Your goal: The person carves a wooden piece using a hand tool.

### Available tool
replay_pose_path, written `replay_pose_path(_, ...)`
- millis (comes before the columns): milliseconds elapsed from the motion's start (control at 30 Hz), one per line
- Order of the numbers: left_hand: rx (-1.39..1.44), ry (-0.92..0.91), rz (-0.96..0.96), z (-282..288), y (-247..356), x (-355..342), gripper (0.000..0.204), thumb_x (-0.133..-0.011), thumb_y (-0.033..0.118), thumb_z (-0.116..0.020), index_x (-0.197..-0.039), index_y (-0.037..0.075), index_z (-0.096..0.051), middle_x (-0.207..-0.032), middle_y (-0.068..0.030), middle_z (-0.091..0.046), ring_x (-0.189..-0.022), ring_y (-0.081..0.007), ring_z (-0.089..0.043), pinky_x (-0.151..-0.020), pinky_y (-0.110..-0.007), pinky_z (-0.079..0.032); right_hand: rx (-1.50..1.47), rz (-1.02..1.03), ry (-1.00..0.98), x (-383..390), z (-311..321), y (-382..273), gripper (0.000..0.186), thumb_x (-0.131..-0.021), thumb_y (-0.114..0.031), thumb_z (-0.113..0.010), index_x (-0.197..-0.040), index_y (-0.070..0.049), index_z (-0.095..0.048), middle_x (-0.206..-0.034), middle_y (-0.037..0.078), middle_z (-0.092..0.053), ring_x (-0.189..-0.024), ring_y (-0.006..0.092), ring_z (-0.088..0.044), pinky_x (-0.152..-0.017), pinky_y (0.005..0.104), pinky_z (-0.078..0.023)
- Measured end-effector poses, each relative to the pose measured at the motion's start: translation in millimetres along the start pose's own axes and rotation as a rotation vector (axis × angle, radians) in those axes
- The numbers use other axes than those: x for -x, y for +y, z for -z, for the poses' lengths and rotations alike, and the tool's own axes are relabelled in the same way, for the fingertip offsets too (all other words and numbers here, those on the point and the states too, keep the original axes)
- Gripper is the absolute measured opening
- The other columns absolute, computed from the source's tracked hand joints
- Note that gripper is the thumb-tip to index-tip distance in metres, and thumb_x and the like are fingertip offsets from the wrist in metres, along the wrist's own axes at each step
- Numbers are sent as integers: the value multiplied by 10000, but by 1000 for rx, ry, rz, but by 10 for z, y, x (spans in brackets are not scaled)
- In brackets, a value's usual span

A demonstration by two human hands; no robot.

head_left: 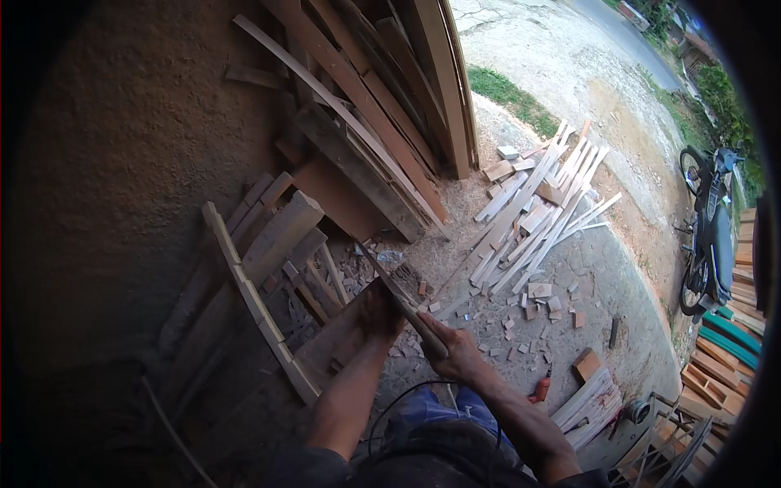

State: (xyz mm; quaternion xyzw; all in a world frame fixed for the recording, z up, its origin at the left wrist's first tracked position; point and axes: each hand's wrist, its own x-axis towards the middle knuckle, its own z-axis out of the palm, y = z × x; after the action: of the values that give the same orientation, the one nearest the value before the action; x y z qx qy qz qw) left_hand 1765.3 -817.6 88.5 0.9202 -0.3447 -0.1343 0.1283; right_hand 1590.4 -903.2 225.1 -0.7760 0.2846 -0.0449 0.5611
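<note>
A long, narrow wooden board [403, 299] slants in front of me, its near end close to my body. My right hand [457, 351] is wrapped round the board near that end, the thumb side along its edge. On the left face of the board, in deep shadow, my left hand [384, 313] grips it; its fingers are hard to make out. A wider brown board [329, 332] lies just left of and below my left hand, and I cannot tell whether the two boards touch.
Tall planks [350, 73] lean against the earthen wall [154, 122]. Thin wood strips [541, 211] are piled ahead right, with small offcuts [537, 290] scattered nearer. A red power drill [540, 387] rests beside pale boards [592, 403]. A motorcycle [712, 236] stands far right.
</note>
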Motion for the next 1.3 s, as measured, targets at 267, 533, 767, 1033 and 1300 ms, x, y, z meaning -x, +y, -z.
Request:
replay_pose_path(267, -112, -252, 40, -57, 31, -66, 639, -839, 433, -643, -1400, 168, -494, -1378, -71, -503, -1333, -304, -425, -1068, -513, -357, 107, 59, 38, 1377, 695, -239, 595, -814, -112, -676, -1384, -44, -520, -930, 210, -704, -697, 324, -703, -706, 359, -554)
replay_pose_path(533, -32, 38, 10, -89, -42, 15, 544, -838, 377, -656, -1299, 115, -537, -1327, -110, -509, -1249, -366, -468, -1035, -494, -393, 44, 98, 66, 206, 0, 149, 624, -806, -107, -682, -1407, -112, -514, -898, 180, -701, -744, 343, -702, -649, 431, -539)
replay_pose_path(767, -134, 44, -88, -291, -118, 30, 487, -819, 373, -683, -1222, 124, -568, -1259, -83, -524, -1202, -332, -488, -972, -542, -409, 137, 164, 59, 1410, 692, -98, 600, -811, -61, -668, -1387, -4, -510, -1156, 175, -699, -796, 274, -739, -767, 335, -572)
replay_pose_path(1033, -135, 169, -149, -197, -181, 54, 604, -774, 342, -725, -1287, 90, -531, -1282, -95, -551, -1219, -303, -490, -1023, -476, -418, 31, 54, 5, 309, 87, 172, 593, -823, -105, -678, -1394, -76, -522, -995, 242, -691, -786, 346, -718, -748, 380, -559)
replay_pose_path(1300, -170, 10, -83, -368, -136, -60, 541, -824, 454, -663, -1250, 131, -583, -1320, -65, -521, -1274, -338, -450, -1032, -547, -367, 78, 74, 8, 939, 526, 215, 580, -825, -88, -660, -1388, -76, -518, -914, 203, -697, -719, 335, -704, -686, 379, -562)
